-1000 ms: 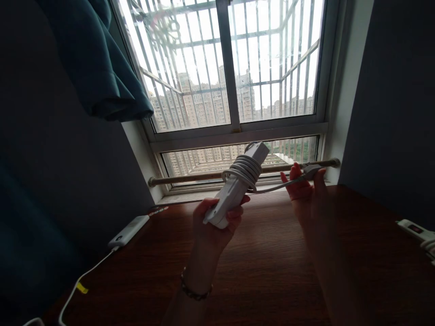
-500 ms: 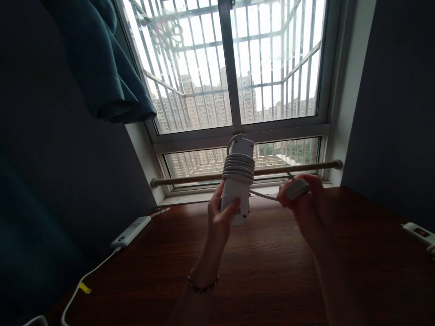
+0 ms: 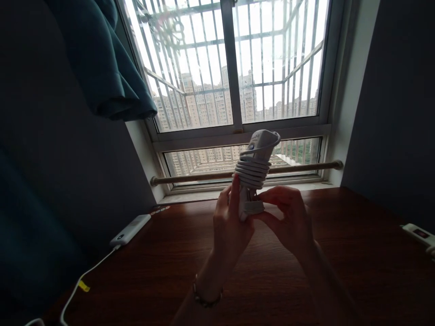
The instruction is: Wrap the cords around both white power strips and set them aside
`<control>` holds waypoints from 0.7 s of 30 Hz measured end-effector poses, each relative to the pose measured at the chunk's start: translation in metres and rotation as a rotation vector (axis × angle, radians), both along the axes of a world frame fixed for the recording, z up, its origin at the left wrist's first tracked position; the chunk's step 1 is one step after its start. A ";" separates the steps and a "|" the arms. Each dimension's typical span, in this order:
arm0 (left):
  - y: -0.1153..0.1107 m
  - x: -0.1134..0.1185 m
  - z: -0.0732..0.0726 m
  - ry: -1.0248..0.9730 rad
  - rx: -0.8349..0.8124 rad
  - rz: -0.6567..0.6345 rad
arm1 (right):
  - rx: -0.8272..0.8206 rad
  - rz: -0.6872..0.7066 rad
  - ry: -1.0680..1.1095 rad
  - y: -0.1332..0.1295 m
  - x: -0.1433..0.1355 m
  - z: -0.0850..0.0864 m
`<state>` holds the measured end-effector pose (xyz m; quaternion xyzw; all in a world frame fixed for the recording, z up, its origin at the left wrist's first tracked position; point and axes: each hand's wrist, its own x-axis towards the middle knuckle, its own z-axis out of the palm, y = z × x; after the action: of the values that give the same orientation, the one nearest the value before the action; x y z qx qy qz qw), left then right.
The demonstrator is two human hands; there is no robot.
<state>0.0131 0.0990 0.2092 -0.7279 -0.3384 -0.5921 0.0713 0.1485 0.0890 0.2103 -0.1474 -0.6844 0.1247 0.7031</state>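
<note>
Held up above the table, a white power strip (image 3: pixel 261 138) tilts to the right with its own cord (image 3: pixel 252 170) wound several times round its middle. My left hand (image 3: pixel 230 217) is closed round the strip's lower end, one finger reaching up to the coils. At that same end my right hand (image 3: pixel 288 217) pinches the cord's plug (image 3: pixel 254 207) between thumb and fingers. The plug lies against the face of the strip just below the coils; its metal prongs show partly, and whether they sit in a socket I cannot tell.
A brown wooden table (image 3: pixel 265 280) lies under my hands. On its left is a white power bank (image 3: pixel 132 229) with a white cable (image 3: pixel 89 271); another white power strip (image 3: pixel 419 233) is at the right edge. A metal rail (image 3: pixel 299 168) crosses before the barred window, beside a blue curtain (image 3: pixel 112 81).
My right hand has brought the plug from the right onto the strip. The strip has turned over in my left hand, from its back to its socket side, and leans right.
</note>
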 end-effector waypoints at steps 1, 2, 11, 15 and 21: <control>0.000 0.001 0.000 0.002 0.003 0.011 | -0.001 -0.012 -0.001 -0.001 0.001 0.000; 0.001 0.002 -0.001 0.000 0.001 0.023 | 0.010 -0.024 -0.014 -0.002 0.001 0.001; 0.005 0.002 -0.005 -0.060 0.064 0.044 | 0.195 -0.183 -0.012 -0.015 -0.011 0.014; 0.004 0.000 -0.001 -0.101 0.005 -0.020 | 0.228 -0.245 -0.035 -0.017 -0.013 0.014; 0.001 -0.002 0.005 -0.172 -0.089 -0.130 | 0.215 -0.239 -0.073 -0.020 -0.007 0.020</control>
<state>0.0114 0.1001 0.2143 -0.6972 -0.3213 -0.6402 -0.0290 0.1415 0.0694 0.2301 -0.1560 -0.6966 -0.0390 0.6992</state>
